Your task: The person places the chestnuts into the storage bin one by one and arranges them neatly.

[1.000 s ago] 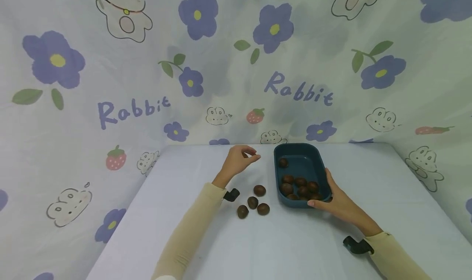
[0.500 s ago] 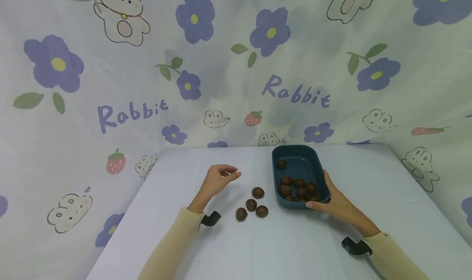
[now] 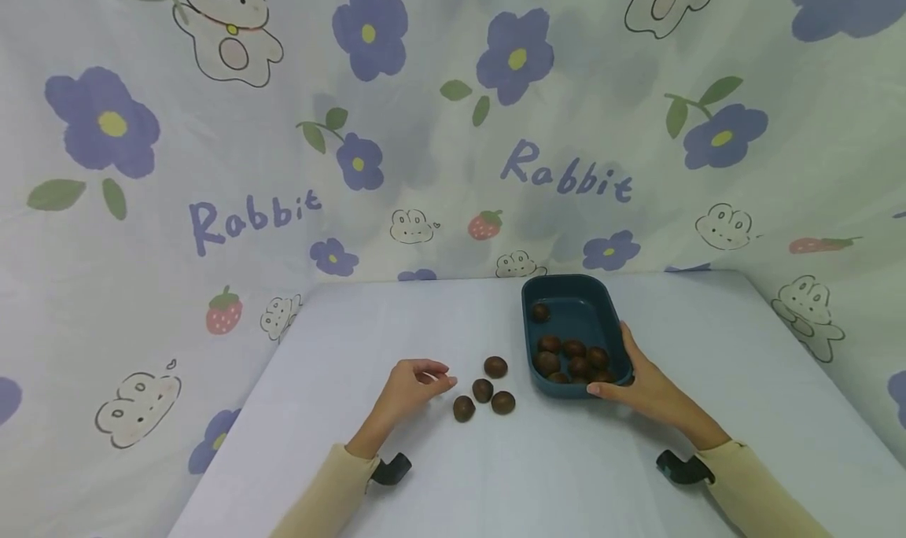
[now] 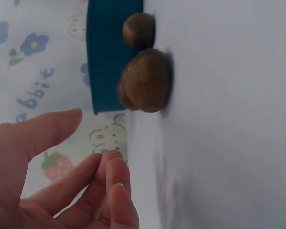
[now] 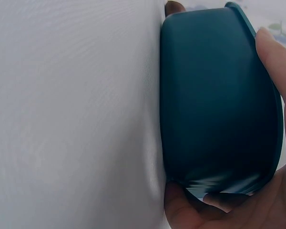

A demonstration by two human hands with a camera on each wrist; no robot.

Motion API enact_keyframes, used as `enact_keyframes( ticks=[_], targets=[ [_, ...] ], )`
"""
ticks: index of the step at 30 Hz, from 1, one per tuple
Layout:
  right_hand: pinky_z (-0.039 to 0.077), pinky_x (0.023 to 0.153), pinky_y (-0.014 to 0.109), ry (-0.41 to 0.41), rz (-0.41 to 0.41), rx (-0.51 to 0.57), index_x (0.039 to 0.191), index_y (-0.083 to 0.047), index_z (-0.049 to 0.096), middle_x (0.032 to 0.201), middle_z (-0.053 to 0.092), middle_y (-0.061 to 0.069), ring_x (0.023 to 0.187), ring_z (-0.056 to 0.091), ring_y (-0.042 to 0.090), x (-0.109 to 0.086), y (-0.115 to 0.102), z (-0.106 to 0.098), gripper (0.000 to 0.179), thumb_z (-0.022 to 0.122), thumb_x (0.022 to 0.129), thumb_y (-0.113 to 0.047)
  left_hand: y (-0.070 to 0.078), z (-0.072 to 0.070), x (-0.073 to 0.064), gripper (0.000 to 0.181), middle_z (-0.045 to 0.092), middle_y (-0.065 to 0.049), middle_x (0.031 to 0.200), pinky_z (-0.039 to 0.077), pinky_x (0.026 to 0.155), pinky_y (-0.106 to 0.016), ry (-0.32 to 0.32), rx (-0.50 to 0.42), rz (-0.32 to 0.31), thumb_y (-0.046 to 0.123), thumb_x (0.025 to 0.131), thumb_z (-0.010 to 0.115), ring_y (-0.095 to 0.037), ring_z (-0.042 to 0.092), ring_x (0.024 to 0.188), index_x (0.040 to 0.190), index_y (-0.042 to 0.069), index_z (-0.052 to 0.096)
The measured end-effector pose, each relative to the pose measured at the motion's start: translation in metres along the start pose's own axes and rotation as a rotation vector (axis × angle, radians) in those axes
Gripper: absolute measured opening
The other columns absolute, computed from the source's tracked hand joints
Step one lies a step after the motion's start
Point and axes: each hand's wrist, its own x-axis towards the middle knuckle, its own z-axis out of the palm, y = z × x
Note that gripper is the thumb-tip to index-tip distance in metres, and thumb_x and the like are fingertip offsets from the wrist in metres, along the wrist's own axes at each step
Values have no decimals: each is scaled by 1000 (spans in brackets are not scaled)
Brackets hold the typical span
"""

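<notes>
Several smooth, round brown nuts [image 3: 503,403] that look like chestnuts lie in a loose group on the white table in the head view. My left hand [image 3: 410,388] is just left of them, low over the table, holding nothing. Its thumb and fingers stand apart in the left wrist view, short of the nuts [image 4: 148,81]. A dark teal rectangular container [image 3: 576,311] stands right of the group, with more nuts inside, most at its near end. My right hand [image 3: 651,385] grips the container's near right corner, thumb at the rim and fingers along the outer wall [image 5: 214,95].
The white table [image 3: 566,475] reaches back to a hanging cloth [image 3: 425,129] printed with flowers and rabbits. Small dark cameras are worn on the left wrist [image 3: 392,469] and right wrist [image 3: 683,467].
My left hand has moved from beside the container leftward and toward me, down to the loose nuts. The right hand keeps its grip and the container stays put.
</notes>
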Motion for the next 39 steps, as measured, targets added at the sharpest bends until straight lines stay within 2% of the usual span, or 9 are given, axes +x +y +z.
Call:
enact_keyframes(
  ticks=[3,6,10,15,25,31,39],
  targets=[
    [26,111,81,1,-2,0,164,-20,-21,173,-2,25,153,14,61,0,0,0,129,80,87,-46,-3,4,-5,38,76,-1,96,53,65,-27,-35,6,8,33,84,85,-12,65,81,111,7,77],
    [25,111,81,3,-6,7,163,-21,-22,173,-3,25,154,13,60,1,0,0,129,80,88,-45,-5,7,-9,40,76,-3,98,53,67,-26,-71,34,47,32,83,85,-10,66,83,112,6,77],
    [24,111,81,2,-8,14,163,-25,-23,173,-3,24,154,12,60,1,-1,0,129,80,88,-45,-4,10,-13,41,76,-5,98,52,66,-24,-113,64,93,27,81,87,-11,65,82,112,3,76],
    [25,111,81,-3,2,1,163,-23,-23,173,-3,25,153,13,61,0,-3,-1,130,80,87,-46,-1,14,-16,45,75,-5,97,50,66,-22,-144,99,117,24,77,91,-12,64,81,112,1,75],
    [27,111,80,-5,19,-2,164,-18,-20,173,0,27,153,16,61,1,-3,0,130,80,87,-46,4,19,-20,44,70,1,86,48,70,-25,-168,230,161,20,76,91,-10,60,80,114,6,74],
    [27,111,80,-6,24,0,164,-18,-21,173,-1,27,153,15,61,1,-2,0,130,80,87,-47,6,19,-21,41,70,1,90,48,72,-25,-162,264,182,21,77,90,-13,62,84,113,8,75],
    [26,111,81,-3,1,2,163,-21,-22,173,-2,26,153,15,61,1,-2,1,130,80,87,-46,6,20,-20,33,73,0,92,50,73,-24,-146,322,250,20,78,89,-11,65,83,106,7,77]
  ],
)
